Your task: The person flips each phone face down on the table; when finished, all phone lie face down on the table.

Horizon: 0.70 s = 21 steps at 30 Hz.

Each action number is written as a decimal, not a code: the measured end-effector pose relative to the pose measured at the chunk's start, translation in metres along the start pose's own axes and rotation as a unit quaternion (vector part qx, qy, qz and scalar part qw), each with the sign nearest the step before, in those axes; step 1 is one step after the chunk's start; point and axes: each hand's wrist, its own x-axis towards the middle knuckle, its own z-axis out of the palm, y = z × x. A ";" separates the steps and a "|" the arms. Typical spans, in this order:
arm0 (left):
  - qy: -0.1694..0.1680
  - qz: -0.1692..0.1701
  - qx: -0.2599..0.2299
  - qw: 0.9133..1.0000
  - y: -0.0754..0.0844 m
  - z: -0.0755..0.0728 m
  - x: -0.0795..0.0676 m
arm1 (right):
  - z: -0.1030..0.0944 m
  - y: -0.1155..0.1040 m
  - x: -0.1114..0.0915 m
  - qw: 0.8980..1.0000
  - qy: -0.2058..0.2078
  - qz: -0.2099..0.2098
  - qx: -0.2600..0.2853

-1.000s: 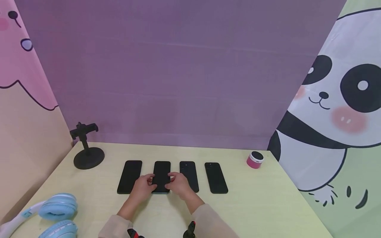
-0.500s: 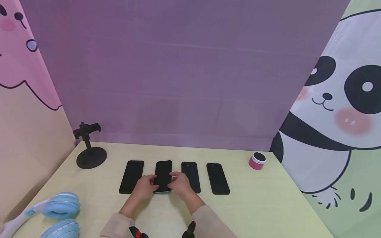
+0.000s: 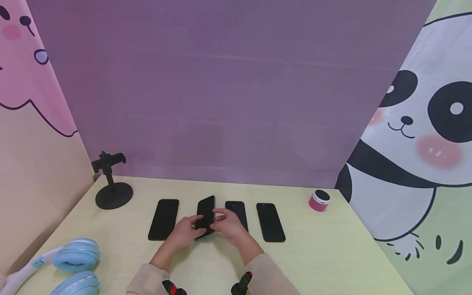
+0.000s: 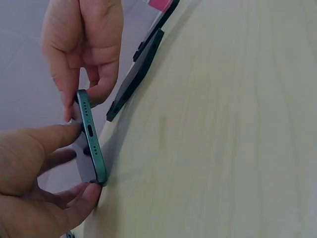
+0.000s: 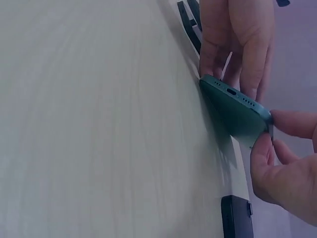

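A smartphone (image 3: pixel 206 209) with a black screen and a teal green frame is tilted over the table, its right edge raised. My left hand (image 3: pixel 186 232) grips its left edge, and my right hand (image 3: pixel 231 224) pinches the right edge between thumb and fingers. In the left wrist view the teal bottom edge (image 4: pixel 94 144) shows its charging port. The right wrist view shows part of its green back (image 5: pixel 237 116). Flat beside it are a black phone (image 3: pixel 163 220) on the left and two more on the right, a nearer phone (image 3: pixel 237 211) and a farther phone (image 3: pixel 271 222).
A black phone stand (image 3: pixel 113 192) stands at the table's back left corner. Blue and white headphones (image 3: pixel 76 256) lie at the front left. A small pink and white round container (image 3: pixel 319 200) sits at the back right. A purple backdrop (image 3: pixel 228 102) rises behind the table (image 3: pixel 332 254).
The phone between my hands has gone from lying nearly flat to tilting, its right edge rising and its screen turning left. My right hand has shifted slightly right. The other phones stay put.
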 end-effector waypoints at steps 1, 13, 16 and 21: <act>-0.001 0.007 0.000 1.000 0.001 0.000 0.000 | -0.001 0.000 0.000 1.000 -0.005 0.001 0.011; -0.019 0.011 -0.063 0.998 0.006 0.000 -0.001 | -0.010 0.000 0.001 0.986 -0.084 -0.003 0.145; -0.037 -0.001 -0.136 0.990 0.006 0.001 -0.001 | -0.011 0.001 0.003 0.985 -0.097 -0.011 0.142; -0.059 0.003 -0.234 0.970 0.006 0.001 -0.001 | -0.012 0.000 0.004 0.987 -0.106 -0.017 0.116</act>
